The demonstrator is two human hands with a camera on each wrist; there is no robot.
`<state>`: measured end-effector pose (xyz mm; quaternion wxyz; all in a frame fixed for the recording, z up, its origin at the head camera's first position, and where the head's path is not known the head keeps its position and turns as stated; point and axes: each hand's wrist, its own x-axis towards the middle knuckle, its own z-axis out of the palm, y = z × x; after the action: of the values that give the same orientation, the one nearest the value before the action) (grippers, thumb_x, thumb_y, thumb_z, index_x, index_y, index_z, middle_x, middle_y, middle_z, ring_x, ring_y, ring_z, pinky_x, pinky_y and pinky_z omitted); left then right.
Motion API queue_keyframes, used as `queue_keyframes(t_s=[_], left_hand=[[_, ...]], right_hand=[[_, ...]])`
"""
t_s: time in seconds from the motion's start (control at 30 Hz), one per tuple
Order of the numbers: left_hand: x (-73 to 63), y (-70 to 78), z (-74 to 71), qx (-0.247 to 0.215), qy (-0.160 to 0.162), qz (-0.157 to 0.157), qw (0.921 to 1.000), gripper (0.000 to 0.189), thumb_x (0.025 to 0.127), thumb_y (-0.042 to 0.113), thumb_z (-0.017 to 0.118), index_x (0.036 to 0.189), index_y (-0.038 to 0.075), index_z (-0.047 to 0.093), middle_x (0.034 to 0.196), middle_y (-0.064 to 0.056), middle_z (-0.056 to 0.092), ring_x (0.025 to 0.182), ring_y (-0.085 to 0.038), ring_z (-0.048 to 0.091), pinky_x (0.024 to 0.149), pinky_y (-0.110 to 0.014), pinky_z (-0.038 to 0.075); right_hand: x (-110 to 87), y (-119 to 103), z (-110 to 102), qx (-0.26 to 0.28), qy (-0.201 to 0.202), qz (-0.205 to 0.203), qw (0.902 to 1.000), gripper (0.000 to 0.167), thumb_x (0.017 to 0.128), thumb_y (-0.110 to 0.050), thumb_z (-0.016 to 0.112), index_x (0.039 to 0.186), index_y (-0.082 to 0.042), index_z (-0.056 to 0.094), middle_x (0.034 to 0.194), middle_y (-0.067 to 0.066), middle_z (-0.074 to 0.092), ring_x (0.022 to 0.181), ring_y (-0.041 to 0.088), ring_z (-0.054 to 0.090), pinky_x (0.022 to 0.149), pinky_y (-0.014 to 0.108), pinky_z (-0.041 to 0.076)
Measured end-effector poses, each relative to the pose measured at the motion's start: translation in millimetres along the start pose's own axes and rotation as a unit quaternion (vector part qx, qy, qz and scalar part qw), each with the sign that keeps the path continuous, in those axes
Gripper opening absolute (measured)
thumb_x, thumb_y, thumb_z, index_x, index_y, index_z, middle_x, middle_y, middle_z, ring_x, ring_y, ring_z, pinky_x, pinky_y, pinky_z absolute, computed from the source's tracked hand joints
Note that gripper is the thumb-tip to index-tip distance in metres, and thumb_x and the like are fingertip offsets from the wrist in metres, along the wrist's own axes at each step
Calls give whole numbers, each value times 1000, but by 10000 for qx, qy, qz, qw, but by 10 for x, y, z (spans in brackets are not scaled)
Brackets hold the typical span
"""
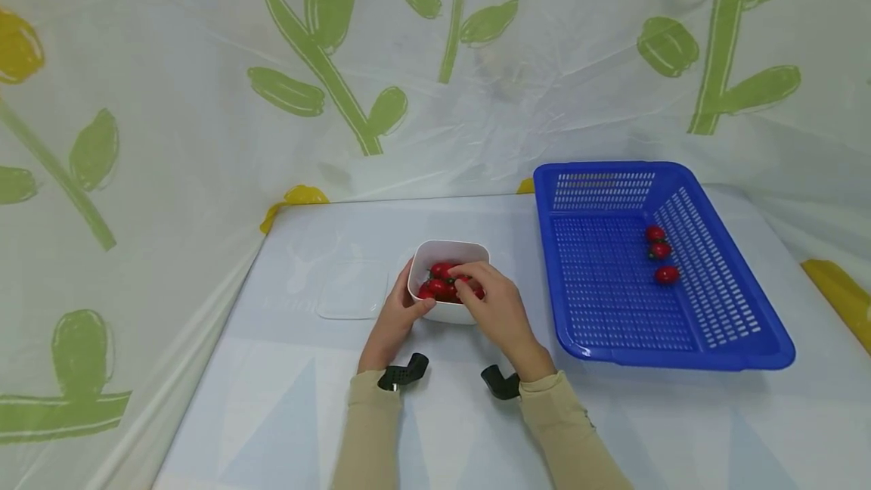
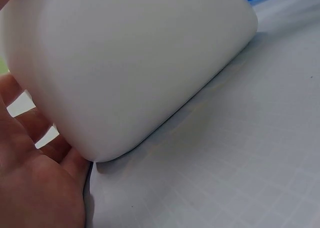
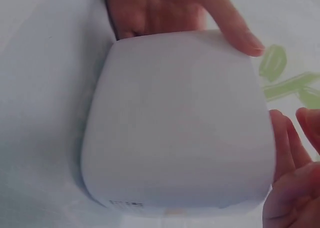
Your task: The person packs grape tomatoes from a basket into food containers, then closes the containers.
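A white bowl-like container [image 1: 454,313] with rounded corners stands on the table, with several red cherry tomatoes [image 1: 438,287] inside. My left hand [image 1: 397,320] grips its left side, thumb at the front rim and fingers round the outer wall. In the left wrist view, the palm and fingers [image 2: 35,133] lie against the container's wall. My right hand [image 1: 500,308] reaches over the right rim, its thumb and fingertips among the tomatoes. In the right wrist view, its thumb and fingers [image 3: 287,143] are bent over the container's edge. Whether they pinch a tomato is hidden.
A blue perforated basket [image 1: 565,286] stands to the right, with three cherry tomatoes [image 1: 667,274] along its right side. To the container's left a clear, flat, squarish lid [image 1: 352,289] lies on the table. A flower-patterned sheet [image 1: 476,134] hangs behind.
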<state>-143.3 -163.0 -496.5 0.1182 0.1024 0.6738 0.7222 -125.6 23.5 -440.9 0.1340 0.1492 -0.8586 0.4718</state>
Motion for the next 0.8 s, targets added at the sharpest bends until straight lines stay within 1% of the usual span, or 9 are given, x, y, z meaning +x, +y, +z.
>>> queue_keyframes(t_s=[0.13,0.3,0.4,0.53,0.67,0.8], left_hand=[[7,-14,-8,-26,27,-5,10000,73,86,8,56,143,24,15,144,-2,22,129,-24,26,100,-37,31],[47,-99,-39,-134,72,-41,9999,73,85,8,58,142,28,18,144,1,23,129,-22,26,100,-37,31],[65,-156,-64,-103,100,-27,9999,73,84,11,59,142,30,19,143,3,24,129,-20,26,99,-36,31],[74,-198,-74,-74,105,82,9999,73,83,14,61,141,31,19,143,3,24,129,-20,25,100,-37,31],[77,-201,-73,-125,109,115,9998,74,83,15,62,141,30,20,143,3,24,129,-19,25,100,-37,30],[74,-153,-62,-225,57,78,9997,74,83,11,60,142,29,20,143,2,23,130,-20,23,100,-36,30]], right_hand=[[8,-64,-59,105,-101,58,9999,18,85,-12,57,100,-20,65,95,-11,59,75,4,51,59,22,47],[16,-121,-159,243,-220,89,9994,20,86,-12,57,104,-19,65,92,-12,59,73,5,50,56,23,45],[23,-165,-225,148,-263,63,9995,21,86,-13,57,105,-20,64,92,-12,59,75,3,51,55,24,45],[23,-243,-323,-14,-282,-70,9996,20,87,-16,56,106,-19,64,93,-12,58,78,3,51,54,23,44],[22,-306,-436,-17,-170,-240,9996,20,89,-19,55,107,-17,63,95,-10,59,81,4,53,54,23,45],[35,-339,-567,38,116,-475,9988,21,89,-19,54,109,-17,62,95,-9,61,82,5,55,54,23,45]])
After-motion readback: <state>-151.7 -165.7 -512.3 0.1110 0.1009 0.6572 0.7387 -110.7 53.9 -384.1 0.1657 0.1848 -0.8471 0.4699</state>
